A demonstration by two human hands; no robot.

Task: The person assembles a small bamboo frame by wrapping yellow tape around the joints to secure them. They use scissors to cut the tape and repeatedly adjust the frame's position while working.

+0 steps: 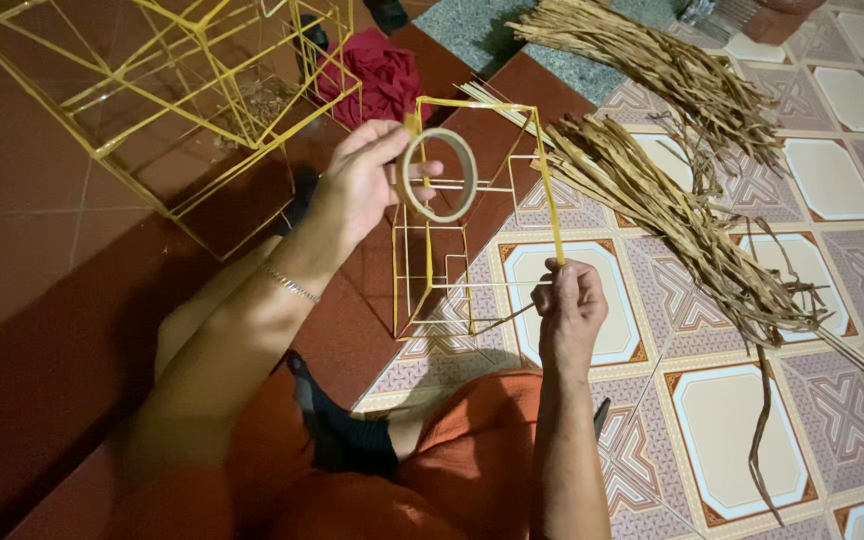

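Patterned floor tiles (832, 180) meet dark red ones under the seated person. Nearest, the right hand (570, 305) pinches a thin stick of the small frame (452, 250), a light, brittle lattice probably best held at its joints. Above it, the left hand (362, 180) grips a tape roll (439, 175), light and stiff. Beyond lie dry strips (672, 200), a bigger yellow frame (152, 90) and red cloth (377, 75).

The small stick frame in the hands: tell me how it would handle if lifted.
The small stick frame is thin rods and open space, so probably very light. Its slender sticks look fragile, likely to flex or snap if squeezed. The right hand pinches one rod, the left hand holds a tape roll.
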